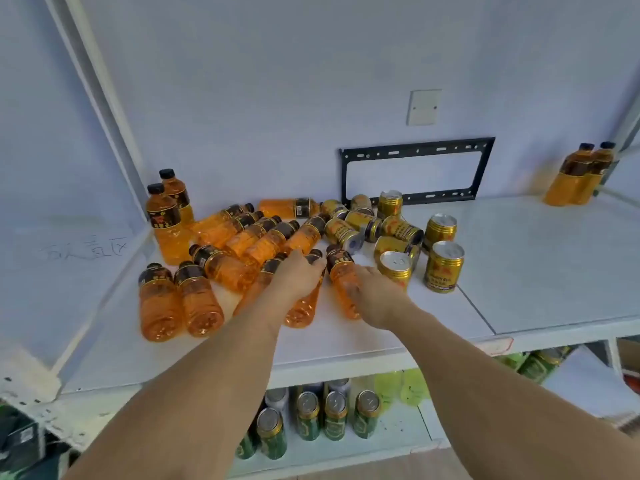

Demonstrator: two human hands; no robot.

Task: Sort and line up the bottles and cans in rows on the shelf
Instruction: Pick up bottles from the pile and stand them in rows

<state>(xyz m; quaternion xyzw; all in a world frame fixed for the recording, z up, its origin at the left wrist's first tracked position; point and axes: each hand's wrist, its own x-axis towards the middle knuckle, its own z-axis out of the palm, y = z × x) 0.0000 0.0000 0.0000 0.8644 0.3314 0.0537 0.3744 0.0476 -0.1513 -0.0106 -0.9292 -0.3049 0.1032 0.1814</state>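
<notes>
Several orange drink bottles with black caps lie scattered on the white shelf [346, 344]. My left hand [299, 275] grips one lying bottle [303, 310] near its neck. My right hand [375, 294] grips another lying bottle [341, 271] around its lower body. Two orange bottles [166, 216] stand upright at the back left. Two more [581, 174] stand at the far right. Gold cans [377, 226] lie in a heap behind my right hand, and three gold cans [443, 266] stand upright beside it.
A black metal bracket [415, 171] and a white cover plate [424, 107] are on the back wall. Green cans [322, 417] and green bottles [401, 386] fill the lower shelf. A white upright post [100, 109] bounds the left side. The shelf's right half is bare.
</notes>
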